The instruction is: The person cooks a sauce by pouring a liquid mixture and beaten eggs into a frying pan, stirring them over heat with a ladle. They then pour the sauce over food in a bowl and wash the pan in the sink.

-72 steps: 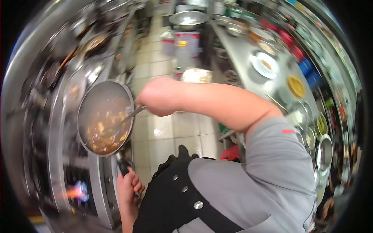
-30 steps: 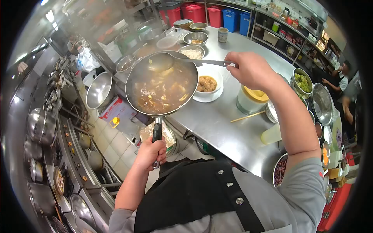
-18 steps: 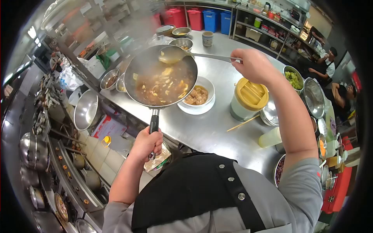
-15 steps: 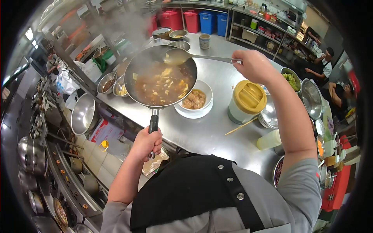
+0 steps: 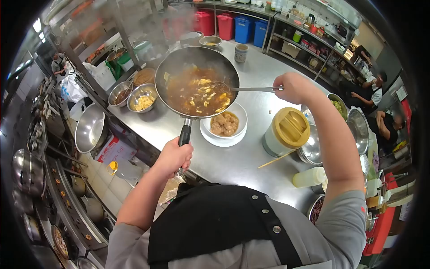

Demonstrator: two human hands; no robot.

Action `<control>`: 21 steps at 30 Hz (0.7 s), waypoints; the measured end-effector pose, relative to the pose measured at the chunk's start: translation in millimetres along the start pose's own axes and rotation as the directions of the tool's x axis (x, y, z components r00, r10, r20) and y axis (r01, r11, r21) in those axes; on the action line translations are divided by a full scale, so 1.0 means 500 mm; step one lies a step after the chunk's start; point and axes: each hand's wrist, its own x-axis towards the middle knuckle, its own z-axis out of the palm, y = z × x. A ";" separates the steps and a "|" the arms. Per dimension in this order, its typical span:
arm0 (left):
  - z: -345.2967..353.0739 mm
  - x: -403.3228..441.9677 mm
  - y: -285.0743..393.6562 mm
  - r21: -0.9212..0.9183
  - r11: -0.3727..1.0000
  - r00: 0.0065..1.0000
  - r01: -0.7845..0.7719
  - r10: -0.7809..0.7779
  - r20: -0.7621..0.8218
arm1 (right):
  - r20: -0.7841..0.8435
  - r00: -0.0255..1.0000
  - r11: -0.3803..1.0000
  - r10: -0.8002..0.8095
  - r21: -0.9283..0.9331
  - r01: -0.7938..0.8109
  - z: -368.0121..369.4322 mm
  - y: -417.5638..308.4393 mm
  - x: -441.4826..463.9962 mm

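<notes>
My left hand (image 5: pixel 175 157) is closed around the black handle of a steaming pan (image 5: pixel 169 96), which I hold above the steel counter's left edge. Brown sauce with yellow and pale pieces (image 5: pixel 199 92) lies in the pan. My right hand (image 5: pixel 293 87) grips the end of a metal ladle (image 5: pixel 257 89); its head is dipped in the sauce at the pan's right side and mostly hidden. Just below the pan's right rim, a white bowl of brown chunks (image 5: pixel 225 124) sits on a white plate (image 5: pixel 224 141).
A yellow-lidded container (image 5: pixel 286 131) stands right of the bowl, near a wooden stick (image 5: pixel 277 159) and a squeeze bottle (image 5: pixel 309 177). Metal bowls (image 5: pixel 142 98) line the counter's left edge. Stoves (image 5: pixel 67 193) are at left. Several people (image 5: pixel 376 89) are at far right.
From the stove side, the pan has come over the counter beside the white bowl. The ladle head has dropped from the pan's upper rim into the sauce. The view has turned right.
</notes>
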 end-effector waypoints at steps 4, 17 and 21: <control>0.009 0.011 -0.005 -0.004 1.000 1.000 0.007 -0.007 0.017 | 0.089 0.995 0.989 -0.041 0.149 0.027 0.019 0.030 0.016; 0.023 0.041 -0.006 0.000 1.000 1.000 -0.021 0.021 0.001 | 0.285 0.958 0.901 0.043 0.404 -0.161 0.052 0.108 0.026; 0.018 0.055 -0.004 0.018 0.999 0.999 -0.044 0.044 0.000 | 0.269 0.961 0.899 0.059 0.404 -0.168 0.035 0.109 0.003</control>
